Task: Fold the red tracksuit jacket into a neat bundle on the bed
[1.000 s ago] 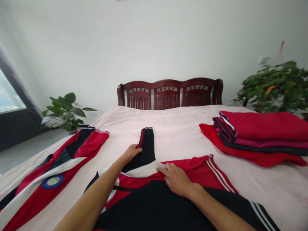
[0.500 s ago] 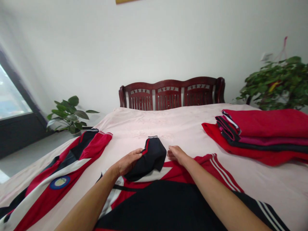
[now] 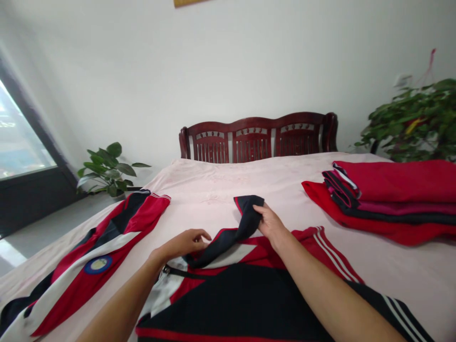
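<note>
Covering black sleeve [image 3: 249, 219], right hand [image 3: 271, 226]

track jacket, black, red and white [image 3: 231, 304] | lying spread on the bed [image 3: 213, 183] | black sleeve [image 3: 245, 225] arching up off the body, its cuff flopping over | white-striped red sleeve [image 3: 320, 249] stretching flat toward the right

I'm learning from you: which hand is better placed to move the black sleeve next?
Probably the right hand, because it is already at the black sleeve, near the cuff. The left hand is open beside the sleeve's lower part and isn't gripping it.
</note>
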`<state>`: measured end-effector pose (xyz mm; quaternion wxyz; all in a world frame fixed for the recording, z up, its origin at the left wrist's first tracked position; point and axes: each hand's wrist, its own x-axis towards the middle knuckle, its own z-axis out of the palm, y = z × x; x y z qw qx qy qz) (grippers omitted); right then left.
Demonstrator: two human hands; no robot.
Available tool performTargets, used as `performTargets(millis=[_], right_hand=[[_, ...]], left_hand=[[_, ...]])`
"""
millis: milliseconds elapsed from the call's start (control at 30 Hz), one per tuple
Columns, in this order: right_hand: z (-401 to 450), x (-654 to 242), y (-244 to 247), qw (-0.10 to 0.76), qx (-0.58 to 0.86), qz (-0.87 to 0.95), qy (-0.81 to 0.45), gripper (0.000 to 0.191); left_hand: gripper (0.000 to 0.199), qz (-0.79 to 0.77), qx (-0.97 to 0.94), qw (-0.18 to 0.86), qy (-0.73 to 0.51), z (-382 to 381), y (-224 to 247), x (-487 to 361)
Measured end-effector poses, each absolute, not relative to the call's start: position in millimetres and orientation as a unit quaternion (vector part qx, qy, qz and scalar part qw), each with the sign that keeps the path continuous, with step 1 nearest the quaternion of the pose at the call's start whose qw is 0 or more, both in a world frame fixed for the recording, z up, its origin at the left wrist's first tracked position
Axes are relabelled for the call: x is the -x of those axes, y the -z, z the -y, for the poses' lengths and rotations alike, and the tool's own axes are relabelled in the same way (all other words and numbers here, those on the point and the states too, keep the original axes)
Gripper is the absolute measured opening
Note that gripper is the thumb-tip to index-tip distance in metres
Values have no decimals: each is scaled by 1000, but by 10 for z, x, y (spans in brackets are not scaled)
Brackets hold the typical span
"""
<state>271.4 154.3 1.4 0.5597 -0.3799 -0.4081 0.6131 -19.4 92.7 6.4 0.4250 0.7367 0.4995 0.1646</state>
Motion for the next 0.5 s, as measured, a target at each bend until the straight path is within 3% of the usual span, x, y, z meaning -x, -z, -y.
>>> performTargets(millis=[100, 200, 333, 500], right_hand=[[-1367, -3054, -152, 662, 300, 293, -622, 40], [-1121, -3358, -160, 703, 227, 167, -653, 34], [-830, -3551, -88, 697, 268, 112, -655, 23], [-527, -3645, -225, 739, 233, 119, -620, 38]], left_hand=[[27, -521, -775, 330, -137, -906, -6, 311], [35, -521, -796, 271, -146, -874, 18, 319], [33, -526, -809, 239, -113, -821, 28, 231], [23, -519, -780, 286, -201, -776, 71, 283]])
